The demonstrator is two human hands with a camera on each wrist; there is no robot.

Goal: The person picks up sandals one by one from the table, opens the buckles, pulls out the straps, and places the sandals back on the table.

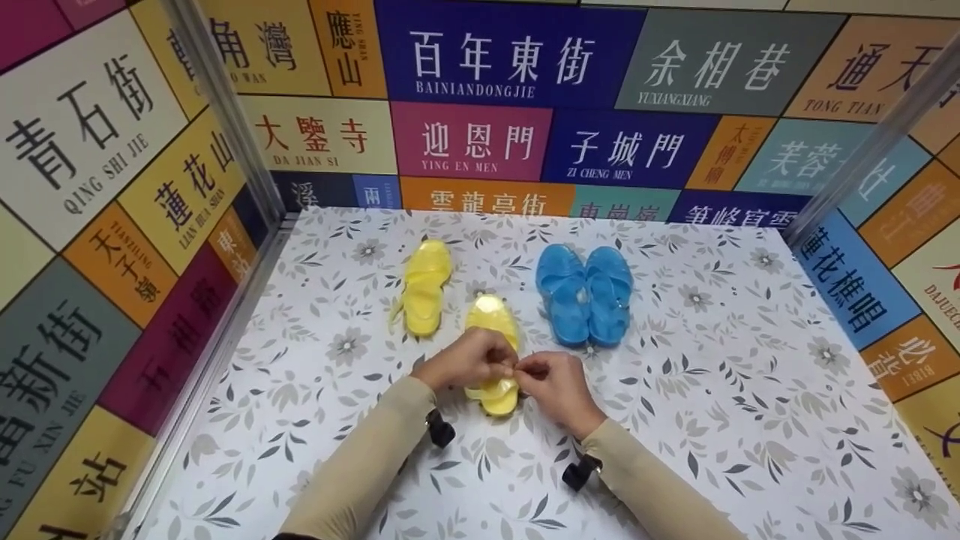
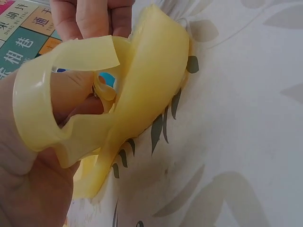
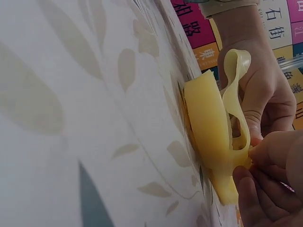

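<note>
A yellow sandal (image 1: 491, 313) lies on the patterned surface with its toe pointing away. Over its strap area, my left hand (image 1: 472, 358) pinches part of the strap from the left. My right hand (image 1: 559, 384) meets it at the sandal's right side, fingertips pinching the strap's end. The left wrist view shows the heel strap (image 2: 33, 104) looping up in front of the left hand. In the right wrist view, both hands' fingertips come together at the side of the sandal (image 3: 206, 113); the buckle area is mostly hidden by fingers.
Another yellow sandal (image 1: 425, 289) lies behind and to the left. A pair of blue sandals (image 1: 585, 296) sits side by side at the back right. Panels with printed characters (image 1: 472, 142) stand along the back and both sides of the floral surface (image 1: 712, 390).
</note>
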